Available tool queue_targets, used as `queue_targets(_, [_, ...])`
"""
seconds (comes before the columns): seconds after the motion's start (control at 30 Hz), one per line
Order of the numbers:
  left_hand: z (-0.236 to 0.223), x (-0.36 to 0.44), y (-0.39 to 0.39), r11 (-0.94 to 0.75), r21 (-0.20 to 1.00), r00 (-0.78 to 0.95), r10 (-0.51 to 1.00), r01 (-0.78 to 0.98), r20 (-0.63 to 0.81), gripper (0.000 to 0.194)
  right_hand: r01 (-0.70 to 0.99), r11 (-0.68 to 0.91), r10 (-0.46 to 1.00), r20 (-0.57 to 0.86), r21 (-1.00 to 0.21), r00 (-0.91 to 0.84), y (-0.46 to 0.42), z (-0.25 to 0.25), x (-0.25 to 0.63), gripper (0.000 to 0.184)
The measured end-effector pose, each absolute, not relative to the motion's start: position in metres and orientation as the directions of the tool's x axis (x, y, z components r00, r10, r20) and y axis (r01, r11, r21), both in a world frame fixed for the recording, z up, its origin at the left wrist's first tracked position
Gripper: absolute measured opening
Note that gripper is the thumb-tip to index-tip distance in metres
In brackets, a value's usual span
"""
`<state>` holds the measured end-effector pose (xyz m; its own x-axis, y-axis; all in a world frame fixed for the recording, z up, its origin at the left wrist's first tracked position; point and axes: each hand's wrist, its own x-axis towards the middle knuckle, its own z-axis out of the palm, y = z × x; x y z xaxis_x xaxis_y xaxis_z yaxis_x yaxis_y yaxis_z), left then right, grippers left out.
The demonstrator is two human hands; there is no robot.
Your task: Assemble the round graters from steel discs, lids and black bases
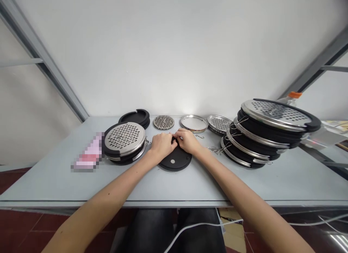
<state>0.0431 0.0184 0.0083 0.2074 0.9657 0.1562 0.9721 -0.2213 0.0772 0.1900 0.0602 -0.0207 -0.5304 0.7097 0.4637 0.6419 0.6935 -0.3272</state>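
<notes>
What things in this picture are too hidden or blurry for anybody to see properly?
Head view, part of the far edge of the black disc: covered by the left hand and right hand.
Head view, what the pink thing is: blurred into squares.
Head view, lower part of the bottle: behind the tall stack.
Head view, the rest of the legs: cut off by the bottom edge.

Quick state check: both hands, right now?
Left hand: fingers curled at the far side of the black disc; grip cannot be told.
Right hand: fingers curled there too; grip cannot be told.
</notes>
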Motion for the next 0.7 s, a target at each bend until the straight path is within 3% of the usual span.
queue_targets(0.17, [0.009, 0.043, 0.018, -0.236, 0.092, 0.222, 0.965, 0.967, 0.138, 0.035, 0.682, 0.675, 0.724, 0.433, -0.282, -0.537, 0.057, -0.019, 0.188, 0.027])
queue_targets(0.7, [0.01, 0.044, 0.02, -0.254, 0.099, 0.243, 0.964, 0.962, 0.106, 0.034, 0.752, 0.574, 0.791, 0.453, -0.323, -0.41, 0.049, -0.021, 0.186, 0.023])
